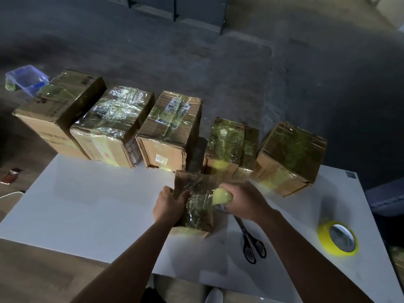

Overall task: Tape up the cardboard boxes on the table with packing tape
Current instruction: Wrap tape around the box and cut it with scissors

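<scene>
A small cardboard box (196, 193) wrapped in shiny yellowish tape stands on the white table (98, 197) right in front of me. My left hand (169, 204) grips its left side. My right hand (242, 202) presses a loose yellow strip of tape (222, 196) against its right side. Behind it, several taped boxes line the table's far edge, among them a middle box (170, 130) and a right box (288, 156). The yellow tape roll (337, 238) lies flat at the right.
Black scissors (251, 241) lie on the table just under my right wrist. A blue plastic bin (27, 79) sits on the floor at the far left. Dark cabinets (179, 9) stand at the back.
</scene>
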`<state>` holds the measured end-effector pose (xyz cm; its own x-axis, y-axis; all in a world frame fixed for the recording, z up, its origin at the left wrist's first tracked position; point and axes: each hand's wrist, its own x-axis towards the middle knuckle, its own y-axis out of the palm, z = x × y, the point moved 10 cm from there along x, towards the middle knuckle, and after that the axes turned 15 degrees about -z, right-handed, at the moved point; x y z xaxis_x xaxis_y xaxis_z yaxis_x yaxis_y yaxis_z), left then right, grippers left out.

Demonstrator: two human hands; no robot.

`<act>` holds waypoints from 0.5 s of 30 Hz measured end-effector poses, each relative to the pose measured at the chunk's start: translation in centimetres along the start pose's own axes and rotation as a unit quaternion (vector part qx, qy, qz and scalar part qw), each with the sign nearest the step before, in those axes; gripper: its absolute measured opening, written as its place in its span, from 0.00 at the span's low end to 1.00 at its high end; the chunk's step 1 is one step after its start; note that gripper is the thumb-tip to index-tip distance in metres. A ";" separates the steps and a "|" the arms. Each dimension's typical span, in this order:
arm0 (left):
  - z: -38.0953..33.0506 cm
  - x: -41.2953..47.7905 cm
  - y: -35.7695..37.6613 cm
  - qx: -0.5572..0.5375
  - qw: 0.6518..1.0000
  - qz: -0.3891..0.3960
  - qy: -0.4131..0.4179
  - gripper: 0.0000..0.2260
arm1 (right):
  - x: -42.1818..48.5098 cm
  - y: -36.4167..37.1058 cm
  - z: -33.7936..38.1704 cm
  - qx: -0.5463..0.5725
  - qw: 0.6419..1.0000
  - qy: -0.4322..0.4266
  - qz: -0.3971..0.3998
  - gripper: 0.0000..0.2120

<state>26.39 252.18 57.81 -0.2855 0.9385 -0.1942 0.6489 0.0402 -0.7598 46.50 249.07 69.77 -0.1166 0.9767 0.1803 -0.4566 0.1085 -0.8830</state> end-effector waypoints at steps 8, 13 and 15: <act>-1.5 -0.6 -0.8 0.055 0.997 -0.034 0.047 0.22 | -1.8 3.2 -4.0 -0.144 0.988 0.002 0.063 0.18; -5.5 -2.6 -2.8 0.115 0.949 -0.158 0.246 0.18 | -2.5 5.5 -4.4 -0.194 0.978 0.009 0.074 0.19; -6.8 -3.5 -1.2 0.167 0.923 -0.103 0.331 0.13 | -2.7 6.3 -4.3 -0.221 0.972 0.006 0.074 0.16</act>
<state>31.40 251.18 63.62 0.1866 0.9306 0.3148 0.3445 0.2381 -0.9081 47.77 247.89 61.88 -0.1411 0.9894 0.0352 -0.0117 0.0339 -0.9994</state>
